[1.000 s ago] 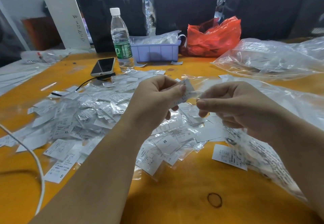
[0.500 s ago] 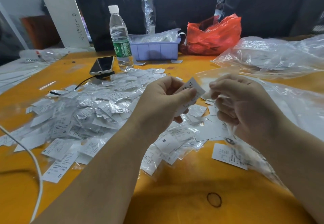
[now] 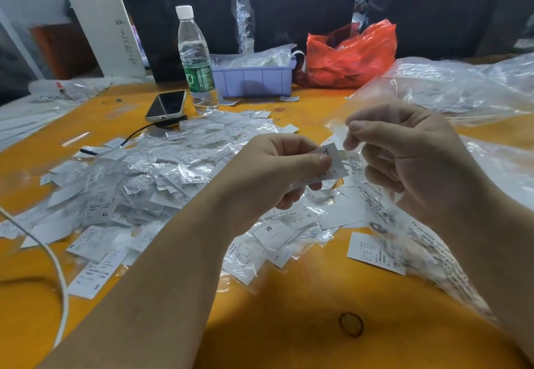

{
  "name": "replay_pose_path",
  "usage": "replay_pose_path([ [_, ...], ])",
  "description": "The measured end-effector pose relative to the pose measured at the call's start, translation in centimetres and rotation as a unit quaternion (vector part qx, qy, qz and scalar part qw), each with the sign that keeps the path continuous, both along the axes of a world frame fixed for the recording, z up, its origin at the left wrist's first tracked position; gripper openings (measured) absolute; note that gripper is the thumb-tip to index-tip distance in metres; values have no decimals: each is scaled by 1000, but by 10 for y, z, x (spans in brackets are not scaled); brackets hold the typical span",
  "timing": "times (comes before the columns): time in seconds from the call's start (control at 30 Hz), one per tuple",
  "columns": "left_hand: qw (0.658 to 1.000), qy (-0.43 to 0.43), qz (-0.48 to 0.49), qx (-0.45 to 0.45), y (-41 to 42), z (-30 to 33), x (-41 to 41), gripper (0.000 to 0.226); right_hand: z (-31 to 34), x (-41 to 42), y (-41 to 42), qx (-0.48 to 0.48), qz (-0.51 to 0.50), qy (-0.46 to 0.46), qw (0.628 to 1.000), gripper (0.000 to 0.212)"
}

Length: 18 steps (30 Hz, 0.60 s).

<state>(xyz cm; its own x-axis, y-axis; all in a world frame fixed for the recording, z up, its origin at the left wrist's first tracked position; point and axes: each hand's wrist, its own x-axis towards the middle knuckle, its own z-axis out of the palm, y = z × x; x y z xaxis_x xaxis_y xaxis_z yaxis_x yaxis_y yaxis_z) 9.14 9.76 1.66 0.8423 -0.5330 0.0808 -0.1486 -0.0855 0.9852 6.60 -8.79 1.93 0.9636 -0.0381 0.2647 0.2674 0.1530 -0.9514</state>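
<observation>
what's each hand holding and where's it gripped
The left hand pinches a white size label by its near end, thumb on its face. The right hand pinches a small clear bag at its edge, between thumb and forefinger.

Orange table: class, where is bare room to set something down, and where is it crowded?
Bare: the near edge of the table round the ring mark; the far strip between label pile and purple bin. Crowded: the pile at centre-left, clear bags at right.
</observation>
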Motion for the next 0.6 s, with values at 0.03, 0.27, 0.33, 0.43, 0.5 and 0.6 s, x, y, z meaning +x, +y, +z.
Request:
replay_pose_path([
  [0.03,1000,3,-4,1,0,0,0,13,0,0,-1,-1,3,-2,1000,7],
  [0.27,1000,1,-2,-6,-1,2,-2,17,-1,2,-2,-18,32,-6,999,10],
  [0.33,1000,-5,0,-2,0,3,-2,15,-1,2,-2,-25,38,-5,999,7],
  [0.43,1000,-14,2,2,1,2,-1,14,-2,1,0,-30,38,-2,999,10],
  [0.5,1000,-18,0,3,1,2,0,15,-2,1,1,-26,35,0,999,13],
  [0.6,1000,-22,-3,10,2,2,0,18,0,0,1,-19,44,-1,999,19],
])
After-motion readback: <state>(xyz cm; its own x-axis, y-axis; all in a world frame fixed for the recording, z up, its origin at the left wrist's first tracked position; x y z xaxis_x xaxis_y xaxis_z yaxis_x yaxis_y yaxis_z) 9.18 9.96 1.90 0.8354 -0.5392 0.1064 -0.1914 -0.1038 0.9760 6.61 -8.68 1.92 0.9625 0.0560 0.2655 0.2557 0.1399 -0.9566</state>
